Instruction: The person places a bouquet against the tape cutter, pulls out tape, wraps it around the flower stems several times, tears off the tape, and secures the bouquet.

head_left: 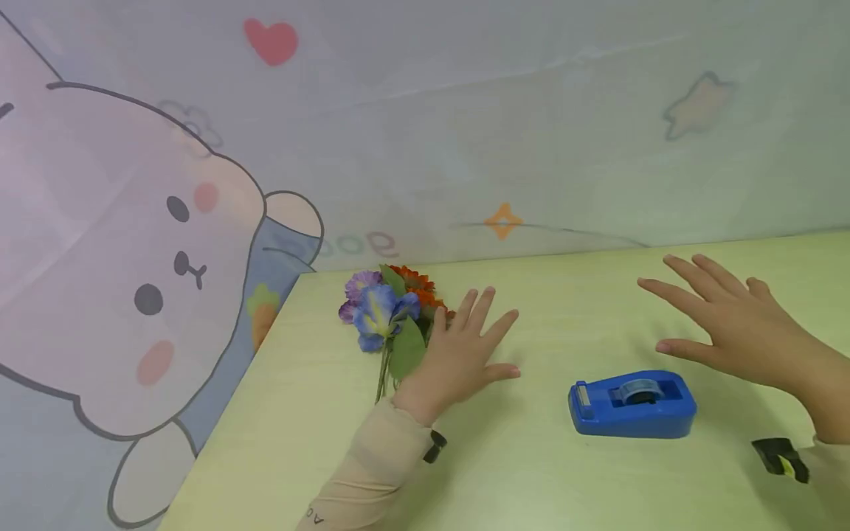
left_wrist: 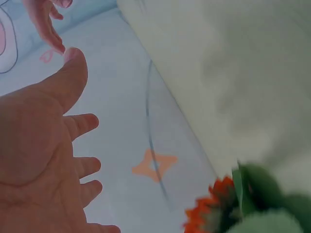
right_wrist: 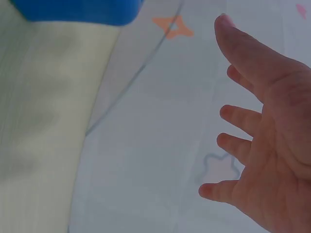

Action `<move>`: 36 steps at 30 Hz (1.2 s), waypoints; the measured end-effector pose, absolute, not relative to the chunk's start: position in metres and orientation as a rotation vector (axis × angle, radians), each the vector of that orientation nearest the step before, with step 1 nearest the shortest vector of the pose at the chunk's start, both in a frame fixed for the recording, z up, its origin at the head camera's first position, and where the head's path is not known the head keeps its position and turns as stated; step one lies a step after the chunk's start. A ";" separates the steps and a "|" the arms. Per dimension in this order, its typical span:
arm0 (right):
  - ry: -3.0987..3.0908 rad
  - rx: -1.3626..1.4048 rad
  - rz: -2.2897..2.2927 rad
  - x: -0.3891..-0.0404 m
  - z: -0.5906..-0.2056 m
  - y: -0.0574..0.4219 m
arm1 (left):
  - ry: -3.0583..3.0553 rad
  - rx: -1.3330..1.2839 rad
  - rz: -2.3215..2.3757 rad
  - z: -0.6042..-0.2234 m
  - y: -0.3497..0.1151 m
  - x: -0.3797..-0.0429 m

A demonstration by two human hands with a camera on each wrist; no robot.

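Both left hand [head_left: 458, 361] and right hand [head_left: 747, 332] were held spread above a pale-yellow tabletop [head_left: 551, 317], the first beside purple, blue and orange flowers [head_left: 377, 311], judged light, soft and best gripped by the stems [head_left: 383, 371], the second near a blue plastic tape dispenser [head_left: 634, 417], judged stiff.

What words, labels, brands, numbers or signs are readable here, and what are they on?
"good": faint, apparently mirrored, on the patterned backdrop.
Left sleeve: marks near the picture's bottom edge, perhaps "A" and "o"; too small to be sure.
Blue tape dispenser: no lettering visible.
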State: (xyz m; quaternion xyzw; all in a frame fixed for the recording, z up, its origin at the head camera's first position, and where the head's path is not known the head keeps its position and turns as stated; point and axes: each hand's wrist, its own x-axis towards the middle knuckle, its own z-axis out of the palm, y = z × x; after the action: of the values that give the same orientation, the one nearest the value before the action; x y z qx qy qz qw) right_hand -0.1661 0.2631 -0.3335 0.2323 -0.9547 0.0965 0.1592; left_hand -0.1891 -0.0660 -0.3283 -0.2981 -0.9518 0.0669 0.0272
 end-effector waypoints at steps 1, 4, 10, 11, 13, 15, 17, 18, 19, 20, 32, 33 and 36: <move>-2.722 0.691 0.289 -0.167 -0.335 0.259 | -2.937 -0.920 0.203 -0.325 -0.073 -0.188; -2.699 0.761 0.297 -0.172 -0.337 0.249 | -2.929 -0.907 0.211 -0.318 -0.092 -0.187; -2.640 0.867 0.299 -0.179 -0.334 0.229 | -2.925 -0.920 0.190 -0.315 -0.115 -0.184; -2.635 0.882 0.304 -0.180 -0.332 0.225 | -2.929 -0.925 0.179 -0.316 -0.118 -0.183; -2.619 0.921 0.309 -0.182 -0.330 0.216 | -2.934 -0.935 0.168 -0.317 -0.123 -0.181; -2.603 0.964 0.310 -0.183 -0.328 0.206 | -2.945 -0.937 0.152 -0.318 -0.129 -0.179; -2.580 1.009 0.312 -0.185 -0.326 0.195 | -2.957 -0.931 0.132 -0.320 -0.135 -0.177; -2.569 1.036 0.307 -0.186 -0.325 0.190 | -2.967 -0.925 0.119 -0.321 -0.138 -0.175; -2.561 1.064 0.306 -0.187 -0.324 0.184 | -2.978 -0.916 0.105 -0.322 -0.142 -0.174; -2.554 1.090 0.311 -0.188 -0.323 0.177 | -2.991 -0.905 0.083 -0.323 -0.145 -0.172; -2.598 1.215 0.277 -0.195 -0.303 0.120 | -3.042 -0.832 -0.118 -0.341 -0.182 -0.159; -2.604 1.218 0.272 -0.196 -0.301 0.117 | -3.048 -0.820 -0.139 -0.341 -0.184 -0.158; -2.608 1.220 0.247 -0.199 -0.295 0.109 | -3.054 -0.782 -0.207 -0.342 -0.190 -0.158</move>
State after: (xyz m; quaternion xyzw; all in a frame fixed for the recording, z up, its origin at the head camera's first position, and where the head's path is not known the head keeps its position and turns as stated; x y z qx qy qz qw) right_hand -0.1988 0.1087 -0.2954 0.4188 -0.8953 0.0849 0.1257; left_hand -0.1577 -0.1904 -0.3424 -0.2477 -0.9666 -0.0654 -0.0087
